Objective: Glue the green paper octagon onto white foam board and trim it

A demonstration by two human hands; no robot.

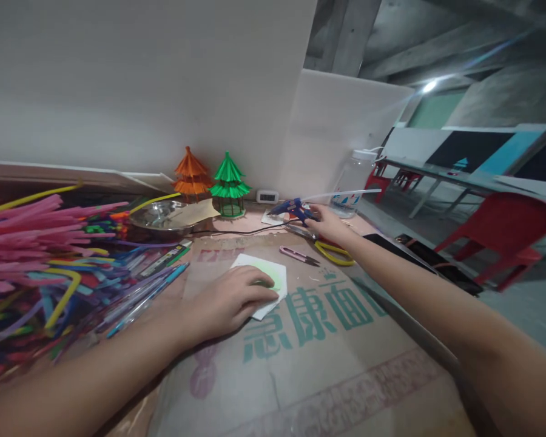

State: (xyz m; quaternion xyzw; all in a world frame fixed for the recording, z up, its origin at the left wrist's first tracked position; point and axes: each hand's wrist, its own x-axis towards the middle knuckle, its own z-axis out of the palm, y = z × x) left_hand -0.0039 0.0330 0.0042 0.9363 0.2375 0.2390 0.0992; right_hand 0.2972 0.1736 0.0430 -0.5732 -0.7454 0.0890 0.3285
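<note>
My left hand (243,294) rests over a white card (261,312) bearing a pale green round patch (273,276). Its fingers reach across the card with a gap between them, and part of the card is hidden under the palm. Farther off, my right hand (325,223) has its fingers around a blue hot glue gun (300,210), whose nozzle points left. A long pale glue stick (346,193) sticks out from the gun's back. Pink thread snips (299,255) and yellow-handled scissors (334,254) lie near the right forearm.
Printed cardboard (300,370) covers the worktop. Orange (191,173) and green (228,182) pagoda models stand by the wall, beside a metal bowl (152,226). Bundled pipe cleaners (36,255) and pens (150,297) lie left. A plastic bottle (348,179) stands behind the glue gun.
</note>
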